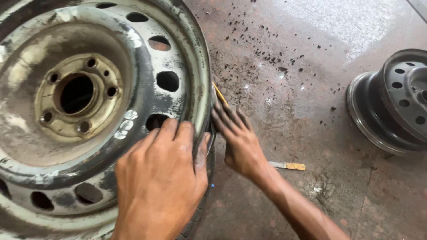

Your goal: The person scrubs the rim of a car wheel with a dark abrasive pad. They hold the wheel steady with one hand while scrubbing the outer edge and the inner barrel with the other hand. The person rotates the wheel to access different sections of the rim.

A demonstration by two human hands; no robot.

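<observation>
A big worn steel wheel rim [89,102] with a brass-coloured hub fills the left side. My left hand [160,182] lies on its face, fingers curled over the right edge and gripping it. A strip of black tyre rubber [205,195] shows below that edge. My right hand [238,140] reaches in from the lower right, just beside the rim's edge. Its fingers lie stretched along a thin yellow tool [220,94], whose tip sticks out past the fingertips against the rim.
A second, dark steel rim [393,102] lies on the floor at the right. A flat metal piece with a yellow end [289,166] lies behind my right wrist. The stained concrete floor [284,58] is strewn with black crumbs.
</observation>
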